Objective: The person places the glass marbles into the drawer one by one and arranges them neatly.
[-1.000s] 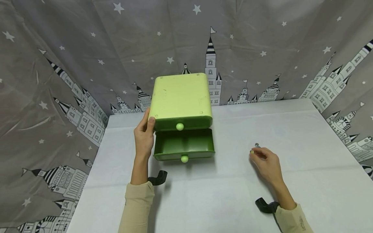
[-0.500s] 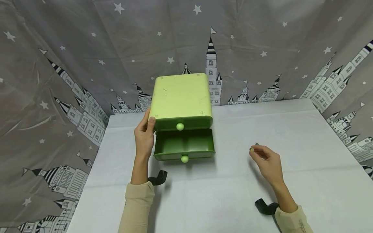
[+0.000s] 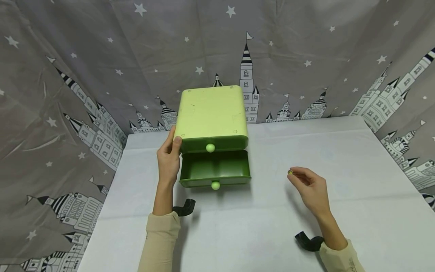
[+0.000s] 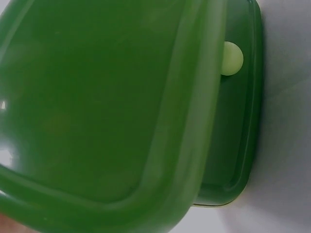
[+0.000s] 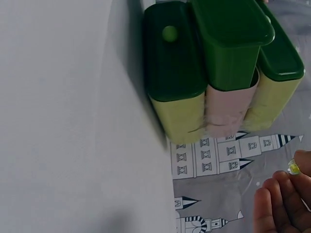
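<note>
A drawer unit [image 3: 212,111] with a pale yellow-green top and dark green fronts stands left of centre. Its middle drawer [image 3: 215,166] is pulled out and shows a bare green inside. My left hand [image 3: 168,162] holds the unit's left side near the front corner, thumb on the front edge. Green drawer fronts fill most of the left wrist view, one with a pale round knob [image 4: 232,58]. To the right, my right hand [image 3: 310,189] pinches a small clear marble [image 5: 293,167] with yellow inside, between thumb and forefinger, over the white table.
A white cloth covers the table [image 3: 238,234]. Behind and beside it hangs a grey curtain [image 3: 153,45] printed with castles and stars. Black curved pieces [image 3: 309,241] sit at both wrists. In the right wrist view, the unit's middle tier has a pink side [image 5: 228,114].
My right hand has moved slightly left and up with the marble. A second small marble, seen beyond the fingertips earlier, is out of sight now. My left hand has stayed put.
</note>
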Demonstrator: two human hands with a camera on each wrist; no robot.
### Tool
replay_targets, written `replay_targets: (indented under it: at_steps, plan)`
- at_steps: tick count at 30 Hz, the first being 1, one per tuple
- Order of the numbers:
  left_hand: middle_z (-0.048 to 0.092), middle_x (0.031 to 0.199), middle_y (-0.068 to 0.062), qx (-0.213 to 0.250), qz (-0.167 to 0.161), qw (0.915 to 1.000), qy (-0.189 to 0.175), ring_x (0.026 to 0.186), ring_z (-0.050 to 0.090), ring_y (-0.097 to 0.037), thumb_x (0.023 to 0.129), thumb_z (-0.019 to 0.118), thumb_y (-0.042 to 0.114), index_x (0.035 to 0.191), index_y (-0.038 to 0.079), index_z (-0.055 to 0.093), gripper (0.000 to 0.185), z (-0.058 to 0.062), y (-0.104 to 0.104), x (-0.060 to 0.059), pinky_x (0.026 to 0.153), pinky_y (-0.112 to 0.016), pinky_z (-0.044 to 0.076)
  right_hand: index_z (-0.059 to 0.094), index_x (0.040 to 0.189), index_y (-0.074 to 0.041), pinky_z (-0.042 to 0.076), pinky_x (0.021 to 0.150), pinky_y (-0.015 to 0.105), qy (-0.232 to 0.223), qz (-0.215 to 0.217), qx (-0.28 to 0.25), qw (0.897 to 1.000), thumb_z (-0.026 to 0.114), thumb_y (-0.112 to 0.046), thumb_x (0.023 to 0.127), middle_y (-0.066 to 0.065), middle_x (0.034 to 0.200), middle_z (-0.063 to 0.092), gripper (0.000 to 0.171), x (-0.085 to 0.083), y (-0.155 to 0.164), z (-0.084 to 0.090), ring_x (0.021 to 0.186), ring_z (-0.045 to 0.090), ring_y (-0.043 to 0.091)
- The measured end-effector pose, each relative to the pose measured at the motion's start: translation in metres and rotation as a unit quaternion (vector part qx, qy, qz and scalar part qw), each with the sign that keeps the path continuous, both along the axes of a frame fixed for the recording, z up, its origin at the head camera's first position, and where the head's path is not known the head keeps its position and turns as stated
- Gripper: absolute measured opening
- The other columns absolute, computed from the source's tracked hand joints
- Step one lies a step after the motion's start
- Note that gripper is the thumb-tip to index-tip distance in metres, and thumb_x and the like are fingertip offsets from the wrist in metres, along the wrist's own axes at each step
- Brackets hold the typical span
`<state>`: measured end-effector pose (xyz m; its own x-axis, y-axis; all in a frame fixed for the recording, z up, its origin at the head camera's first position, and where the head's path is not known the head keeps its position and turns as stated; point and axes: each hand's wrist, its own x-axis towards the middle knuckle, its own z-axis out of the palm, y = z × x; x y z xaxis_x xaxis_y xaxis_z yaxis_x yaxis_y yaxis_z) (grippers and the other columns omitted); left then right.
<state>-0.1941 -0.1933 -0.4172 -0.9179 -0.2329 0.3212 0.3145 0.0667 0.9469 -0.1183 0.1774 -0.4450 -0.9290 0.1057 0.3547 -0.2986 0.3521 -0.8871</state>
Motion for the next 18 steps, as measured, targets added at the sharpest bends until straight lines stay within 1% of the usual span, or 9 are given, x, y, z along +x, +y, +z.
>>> replay_targets:
  at_steps: [4, 9, 11, 16, 18]
  plan:
    - [0.042, 0.152, -0.001, 0.0, 0.0, 1.0, -0.001, 0.136, 0.043, -0.017, 0.103, 0.056, 0.027, 0.149, 0.013, 0.044, 0.05, 0.0, -0.001, 0.0, 0.108, -0.035, 0.039, 0.07, 0.105, 0.011, 0.05, 0.075, 0.013, 0.005, 0.021, -0.018, 1.0, 0.069, 0.013, 0.085, 0.018, 0.096, 0.07, 0.02, -0.006, 0.0, -0.01, 0.086, 0.063, 0.002]
    - [0.042, 0.152, 0.001, -0.003, 0.001, 1.0, 0.0, 0.136, 0.043, -0.015, 0.103, 0.055, 0.026, 0.149, 0.013, 0.044, 0.049, 0.0, -0.001, 0.0, 0.109, -0.033, 0.038, 0.071, 0.104, 0.008, 0.052, 0.075, 0.016, 0.018, 0.049, -0.038, 0.998, 0.07, 0.011, 0.086, 0.018, 0.095, 0.07, 0.018, -0.008, -0.01, -0.006, 0.085, 0.064, 0.006]
    - [0.042, 0.152, 0.001, -0.005, 0.001, 1.0, 0.001, 0.136, 0.043, -0.015, 0.103, 0.055, 0.026, 0.149, 0.011, 0.043, 0.049, 0.0, 0.0, 0.0, 0.109, -0.033, 0.038, 0.071, 0.102, 0.009, 0.052, 0.076, 0.016, 0.025, 0.058, -0.04, 0.997, 0.069, 0.014, 0.084, 0.02, 0.094, 0.069, 0.018, -0.008, -0.018, 0.001, 0.085, 0.064, 0.007]
    - [0.04, 0.154, -0.005, 0.0, -0.004, 1.0, 0.003, 0.137, 0.043, -0.018, 0.104, 0.054, 0.023, 0.149, 0.006, 0.042, 0.051, 0.0, 0.0, 0.0, 0.109, -0.035, 0.039, 0.068, 0.098, 0.013, 0.051, 0.08, 0.015, 0.045, 0.094, -0.018, 0.994, 0.067, 0.019, 0.082, 0.022, 0.091, 0.068, 0.018, -0.006, -0.043, 0.029, 0.086, 0.063, 0.007]
    - [0.04, 0.154, -0.005, 0.007, -0.005, 1.0, 0.001, 0.137, 0.043, -0.019, 0.103, 0.055, 0.023, 0.149, 0.007, 0.043, 0.05, 0.0, 0.0, 0.0, 0.108, -0.035, 0.039, 0.068, 0.098, 0.014, 0.051, 0.082, 0.016, 0.049, 0.109, -0.009, 0.993, 0.067, 0.019, 0.082, 0.022, 0.091, 0.067, 0.017, -0.004, -0.054, 0.04, 0.087, 0.062, 0.008]
